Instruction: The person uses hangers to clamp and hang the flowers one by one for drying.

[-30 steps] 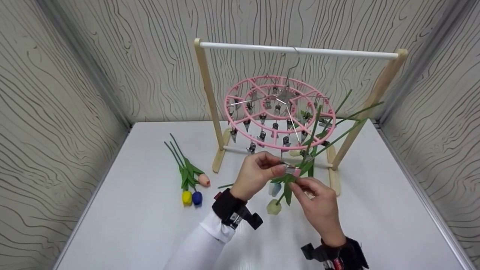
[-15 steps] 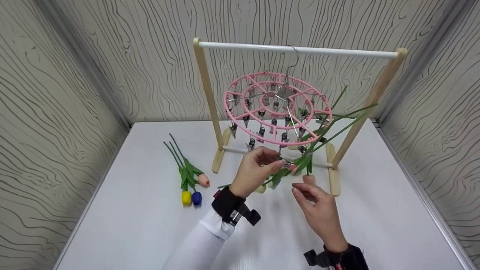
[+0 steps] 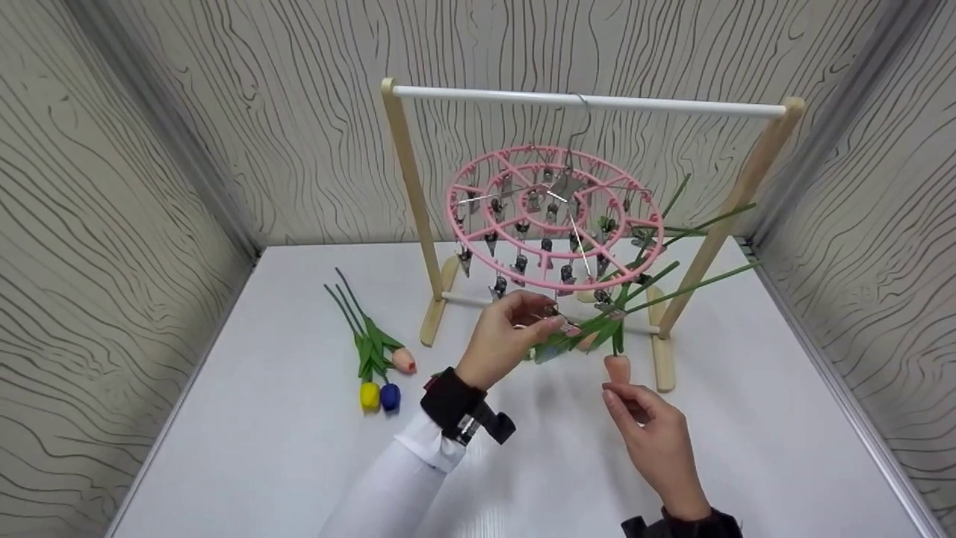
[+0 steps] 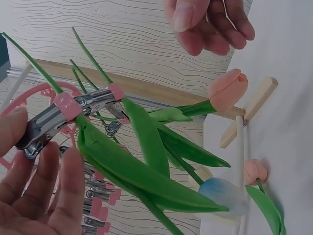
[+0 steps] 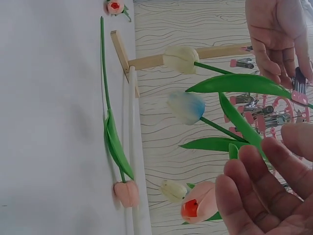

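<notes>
In the head view my left hand (image 3: pixel 500 336) is under the front rim of a pink round clip hanger (image 3: pixel 450 209). Its thumb and fingers pinch a metal clip (image 4: pixel 46 125) with pink tips. That clip bites the green stem of an artificial tulip; the right wrist view shows its white bloom (image 5: pixel 180 59). Beside it hangs a blue-and-white tulip (image 4: pixel 220 196) from another clip. My right hand (image 5: pixel 264 191) holds nothing, fingers loosely bent. It is nearest a hanging pink tulip (image 3: pixel 618 368), overlapping its bloom in the head view.
A wooden stand with a white bar (image 3: pixel 485 94) carries the hanger, its many other clips dangling. Yellow (image 3: pixel 370 397), blue (image 3: pixel 390 397) and pink (image 3: pixel 403 361) tulips lie at left on the white table. Another pink tulip (image 5: pixel 126 194) lies beneath the hanger.
My right hand has let go of the clipped tulip and moved down and right. The tulip's bloom has swung up behind my left hand, its stem leaning right. My left hand keeps the clip.
</notes>
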A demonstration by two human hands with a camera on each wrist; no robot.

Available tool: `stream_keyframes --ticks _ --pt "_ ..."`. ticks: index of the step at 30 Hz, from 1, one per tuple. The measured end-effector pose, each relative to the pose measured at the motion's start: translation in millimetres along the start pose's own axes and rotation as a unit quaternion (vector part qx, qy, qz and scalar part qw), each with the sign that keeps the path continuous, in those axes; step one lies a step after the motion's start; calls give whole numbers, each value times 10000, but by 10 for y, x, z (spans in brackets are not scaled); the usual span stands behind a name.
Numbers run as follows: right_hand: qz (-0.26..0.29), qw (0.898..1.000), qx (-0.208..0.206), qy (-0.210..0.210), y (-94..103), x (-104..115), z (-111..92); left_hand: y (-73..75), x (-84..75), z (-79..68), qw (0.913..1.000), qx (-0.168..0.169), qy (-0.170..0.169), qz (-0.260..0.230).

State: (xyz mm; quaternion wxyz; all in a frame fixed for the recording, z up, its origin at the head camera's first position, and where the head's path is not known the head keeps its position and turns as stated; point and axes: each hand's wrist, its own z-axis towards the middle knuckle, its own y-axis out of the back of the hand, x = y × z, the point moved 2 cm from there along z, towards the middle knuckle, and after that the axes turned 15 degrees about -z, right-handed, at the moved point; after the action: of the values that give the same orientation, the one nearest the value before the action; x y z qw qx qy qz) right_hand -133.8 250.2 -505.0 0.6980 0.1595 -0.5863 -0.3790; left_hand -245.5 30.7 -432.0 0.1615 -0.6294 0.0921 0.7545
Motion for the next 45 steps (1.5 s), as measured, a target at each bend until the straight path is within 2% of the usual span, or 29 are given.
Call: stream_keyframes --ticks 7,17,22,26,30,35,41,45 --pt "-49 10000 0 -19 6 -46 -29 84 2 -8 9999 46 -94 111" --pt "-274 9989 236 -282 41 -145 -15 264 33 -59 9994 106 -199 269" --pt "-523 9983 192 -185 63 -215 -13 365 106 -94 9993 61 -145 326" --pt "-723 9973 82 -12 77 -280 -34 469 161 -181 9994 -64 -134 301" --pt "-863 9962 17 132 91 -365 -59 642 284 -321 9992 -341 -42 208" --pt "-1021 9948 52 3 109 -480 -88 950 510 -563 9947 -967 300 173" --pt "-1166 9917 308 -449 132 -607 -123 1396 694 -843 9810 -1820 627 233" --pt "-1234 9888 471 -689 136 -662 -140 1734 758 -944 9691 -2304 759 449"
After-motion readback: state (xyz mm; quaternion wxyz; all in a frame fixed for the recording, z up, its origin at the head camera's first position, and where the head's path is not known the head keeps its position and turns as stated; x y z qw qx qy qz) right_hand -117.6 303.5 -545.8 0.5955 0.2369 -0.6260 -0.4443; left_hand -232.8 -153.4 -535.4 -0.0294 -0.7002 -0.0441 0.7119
